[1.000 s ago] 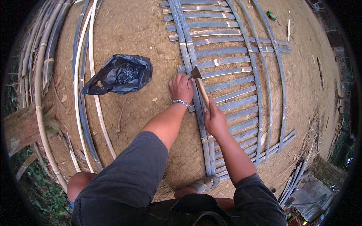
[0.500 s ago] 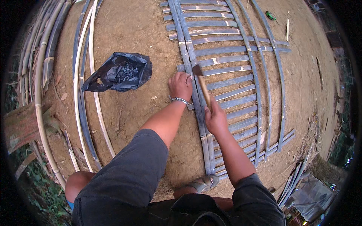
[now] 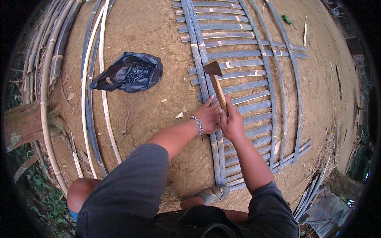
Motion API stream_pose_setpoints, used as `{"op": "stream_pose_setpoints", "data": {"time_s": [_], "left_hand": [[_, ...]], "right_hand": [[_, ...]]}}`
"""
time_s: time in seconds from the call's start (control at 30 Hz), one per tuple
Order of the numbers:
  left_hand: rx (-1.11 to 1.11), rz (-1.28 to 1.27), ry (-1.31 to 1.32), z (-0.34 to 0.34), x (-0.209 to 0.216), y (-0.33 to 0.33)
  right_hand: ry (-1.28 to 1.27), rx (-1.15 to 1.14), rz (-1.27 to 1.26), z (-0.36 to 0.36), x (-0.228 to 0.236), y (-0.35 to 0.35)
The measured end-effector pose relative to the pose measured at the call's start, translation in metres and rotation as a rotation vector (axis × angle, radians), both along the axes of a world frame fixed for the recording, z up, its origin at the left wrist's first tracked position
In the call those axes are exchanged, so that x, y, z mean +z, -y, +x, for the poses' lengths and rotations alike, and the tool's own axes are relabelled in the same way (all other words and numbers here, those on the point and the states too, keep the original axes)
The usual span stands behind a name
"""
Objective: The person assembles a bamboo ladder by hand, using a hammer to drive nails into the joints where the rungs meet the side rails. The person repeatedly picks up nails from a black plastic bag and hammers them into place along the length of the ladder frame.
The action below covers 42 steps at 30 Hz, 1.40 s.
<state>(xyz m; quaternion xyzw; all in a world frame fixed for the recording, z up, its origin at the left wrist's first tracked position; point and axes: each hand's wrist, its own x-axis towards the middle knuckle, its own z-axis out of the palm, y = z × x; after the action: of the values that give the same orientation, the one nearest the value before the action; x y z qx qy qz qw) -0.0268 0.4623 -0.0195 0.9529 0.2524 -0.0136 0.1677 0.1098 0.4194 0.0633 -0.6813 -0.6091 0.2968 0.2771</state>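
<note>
My right hand (image 3: 233, 123) is closed around the wooden handle of a hatchet (image 3: 220, 94), whose dark, broad blade points away from me above the lattice. Close beside it, my left hand (image 3: 208, 115) lies over a pair of long grey bamboo strips (image 3: 197, 55), its fingers apart and reaching toward the hatchet handle. The fingertips are partly hidden, and I see nothing held in them. The long strips lie side by side across the ends of several short bamboo slats (image 3: 251, 85), forming a ladder-like lattice on the ground.
Left of the lattice, an open black plastic bag (image 3: 131, 73) holds small thin metal pieces, apparently nails. Long bamboo poles (image 3: 49, 67) lie at the far left. A green tape measure (image 3: 286, 18) rests at the far right. My sandalled foot (image 3: 214, 194) is by the strips' near end.
My left hand has slid nearer to me along the strips, beside my right hand. The hatchet blade has lifted off the strips and turned, showing its broad side.
</note>
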Motion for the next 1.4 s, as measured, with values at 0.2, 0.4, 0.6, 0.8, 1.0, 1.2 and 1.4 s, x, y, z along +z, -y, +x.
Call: {"op": "stream_pose_setpoints", "data": {"time_s": [0.2, 0.4, 0.6, 0.8, 1.0, 1.2, 1.4], "left_hand": [[-0.009, -0.061, -0.071, 0.006, 0.001, 0.001], [0.025, -0.029, 0.03, 0.001, -0.009, 0.003], [-0.039, -0.094, -0.07, 0.005, -0.001, -0.005], [-0.009, -0.049, 0.005, -0.001, 0.004, -0.002], [0.047, -0.072, 0.136, -0.007, -0.006, 0.0], [0.579, -0.063, 0.559, -0.061, -0.004, -0.04], [0.599, 0.004, 0.303, -0.098, -0.007, -0.119]], "right_hand": [[0.085, 0.065, -0.222, 0.021, -0.012, -0.008], [0.026, 0.113, -0.025, 0.022, -0.01, -0.011], [0.056, 0.136, -0.08, 0.036, -0.018, -0.014], [-0.129, 0.015, 0.03, 0.035, -0.004, -0.014], [-0.771, -0.387, -0.102, 0.003, -0.047, 0.025], [-1.041, -0.774, -0.14, -0.035, -0.069, 0.047], [-1.022, -0.733, -0.133, -0.034, -0.075, 0.045]]}}
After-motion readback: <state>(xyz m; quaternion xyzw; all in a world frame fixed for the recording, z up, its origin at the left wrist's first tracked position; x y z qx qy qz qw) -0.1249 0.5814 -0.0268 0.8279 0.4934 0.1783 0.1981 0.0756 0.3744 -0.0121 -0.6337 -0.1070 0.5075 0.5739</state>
